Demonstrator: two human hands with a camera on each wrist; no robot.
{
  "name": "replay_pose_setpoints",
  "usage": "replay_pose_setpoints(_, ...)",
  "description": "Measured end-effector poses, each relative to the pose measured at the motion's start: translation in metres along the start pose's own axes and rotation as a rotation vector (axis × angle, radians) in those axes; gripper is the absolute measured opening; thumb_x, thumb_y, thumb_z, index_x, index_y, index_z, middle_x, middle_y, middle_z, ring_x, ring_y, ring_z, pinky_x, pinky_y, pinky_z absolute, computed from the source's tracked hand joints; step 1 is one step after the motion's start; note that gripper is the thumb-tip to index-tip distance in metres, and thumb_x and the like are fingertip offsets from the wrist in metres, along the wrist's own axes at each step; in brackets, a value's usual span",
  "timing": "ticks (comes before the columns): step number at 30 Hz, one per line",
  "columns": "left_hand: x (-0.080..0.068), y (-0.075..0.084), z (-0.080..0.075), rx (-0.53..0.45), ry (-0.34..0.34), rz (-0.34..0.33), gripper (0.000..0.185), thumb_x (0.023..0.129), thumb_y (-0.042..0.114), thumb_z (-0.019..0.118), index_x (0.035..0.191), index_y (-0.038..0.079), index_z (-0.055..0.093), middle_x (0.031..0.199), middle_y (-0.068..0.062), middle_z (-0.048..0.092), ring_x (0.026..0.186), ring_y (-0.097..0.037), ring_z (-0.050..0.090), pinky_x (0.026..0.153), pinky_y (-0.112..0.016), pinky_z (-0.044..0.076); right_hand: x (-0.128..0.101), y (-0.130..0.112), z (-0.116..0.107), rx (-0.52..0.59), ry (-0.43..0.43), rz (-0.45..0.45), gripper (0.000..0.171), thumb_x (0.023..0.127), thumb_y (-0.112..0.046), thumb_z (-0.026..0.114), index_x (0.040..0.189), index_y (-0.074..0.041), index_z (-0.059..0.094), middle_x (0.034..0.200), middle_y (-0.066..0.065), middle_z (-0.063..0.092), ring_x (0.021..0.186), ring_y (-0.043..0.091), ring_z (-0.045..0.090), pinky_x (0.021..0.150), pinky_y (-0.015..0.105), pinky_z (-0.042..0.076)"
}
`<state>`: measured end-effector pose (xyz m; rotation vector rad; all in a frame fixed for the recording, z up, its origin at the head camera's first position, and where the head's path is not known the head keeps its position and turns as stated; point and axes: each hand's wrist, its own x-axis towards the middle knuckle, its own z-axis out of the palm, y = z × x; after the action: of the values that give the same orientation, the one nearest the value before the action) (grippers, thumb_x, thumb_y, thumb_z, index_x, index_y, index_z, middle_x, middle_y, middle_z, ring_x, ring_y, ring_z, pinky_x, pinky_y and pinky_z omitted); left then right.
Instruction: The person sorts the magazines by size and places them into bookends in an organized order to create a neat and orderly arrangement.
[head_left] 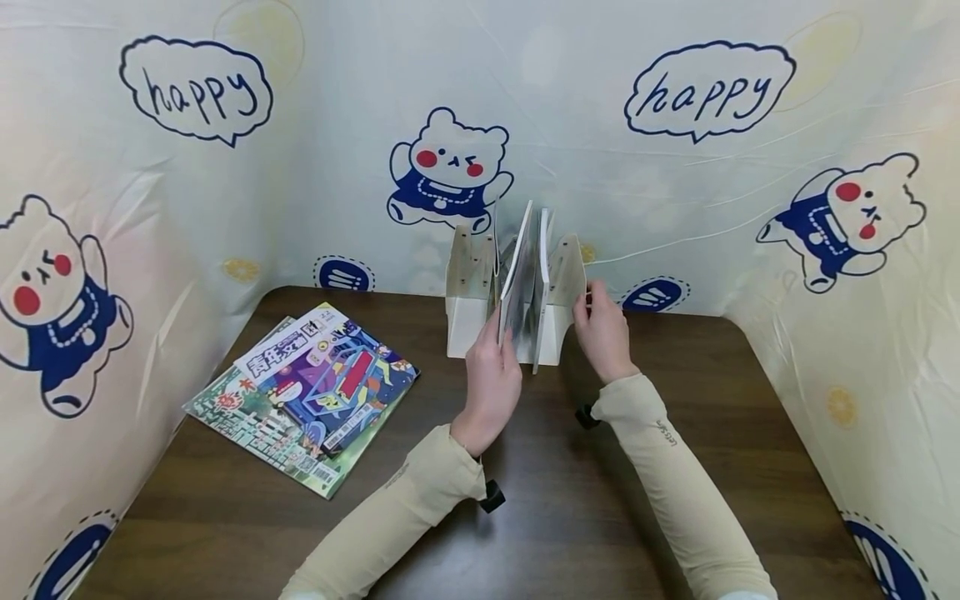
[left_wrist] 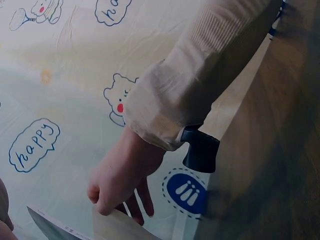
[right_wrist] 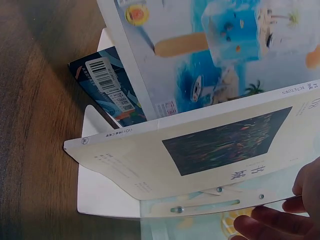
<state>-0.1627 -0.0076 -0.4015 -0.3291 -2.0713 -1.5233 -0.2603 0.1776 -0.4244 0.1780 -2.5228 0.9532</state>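
At nine o'clock on the table (head_left: 660, 392), magazines (head_left: 303, 396) lie stacked. Toward twelve, the left hand (head_left: 491, 383) grips an upright magazine (head_left: 519, 279) inside the white rack (head_left: 468, 321); the right hand (head_left: 603, 329) rests open-fingered against the rack's right side.

Rack at the back, magazines at the left, both hands at the rack.

The file rack (head_left: 468, 321) stands at the far middle of the surface (head_left: 600, 500), close before the cloth backdrop (head_left: 570, 100); several books (head_left: 521, 267) stand upright in it, leaning a little; the left hand (head_left: 491, 383) is at the rack's front, on the near edge of one book; the right hand (head_left: 603, 329) touches the rack's right side panel; a stack of magazines (head_left: 307, 396) lies flat well to the left, nearer the front.
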Motion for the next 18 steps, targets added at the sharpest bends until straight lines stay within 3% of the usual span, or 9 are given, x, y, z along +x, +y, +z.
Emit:
replay_pose_setpoints(7, 0.0055, -0.0059, 0.0087, -0.012, -0.007, -0.045, 0.046, 0.107, -0.004, 0.047, 0.153, -0.008, 0.042, 0.148, -0.028, 0.054, 0.131, -0.038, 0.059, 0.103, -0.052, 0.052, -0.0022, -0.0008, 0.0015, 0.005, -0.009, -0.003, 0.023, 0.108, -0.016, 0.049, 0.122, 0.001, 0.056, 0.112, 0.027, 0.072, 0.092, 0.041, 0.073, 0.072, 0.056, 0.06)
replay_pose_setpoints(12, 0.0069, -0.0067, 0.0064, 0.02, 0.008, -0.033, 0.046, 0.106, -0.006, 0.048, 0.151, -0.01, 0.043, 0.145, -0.031, 0.055, 0.127, -0.041, 0.061, 0.101, -0.054, 0.053, -0.0023, -0.0011, 0.0026, 0.003, -0.01, -0.011, 0.023, 0.108, -0.016, 0.049, 0.121, 0.002, 0.056, 0.11, 0.027, 0.072, 0.092, 0.041, 0.073, 0.072, 0.057, 0.06)
replay_pose_setpoints(18, 0.0076, -0.0088, 0.0034, 0.021, 0.011, -0.042, 0.048, 0.107, -0.005, 0.048, 0.154, -0.008, 0.041, 0.154, -0.028, 0.049, 0.134, -0.038, 0.056, 0.106, -0.051, 0.049, -0.0002, 0.0006, 0.0015, 0.007, 0.006, -0.023, 0.022, 0.108, -0.014, 0.051, 0.12, 0.003, 0.057, 0.111, 0.028, 0.072, 0.091, 0.042, 0.073, 0.071, 0.056, 0.06)
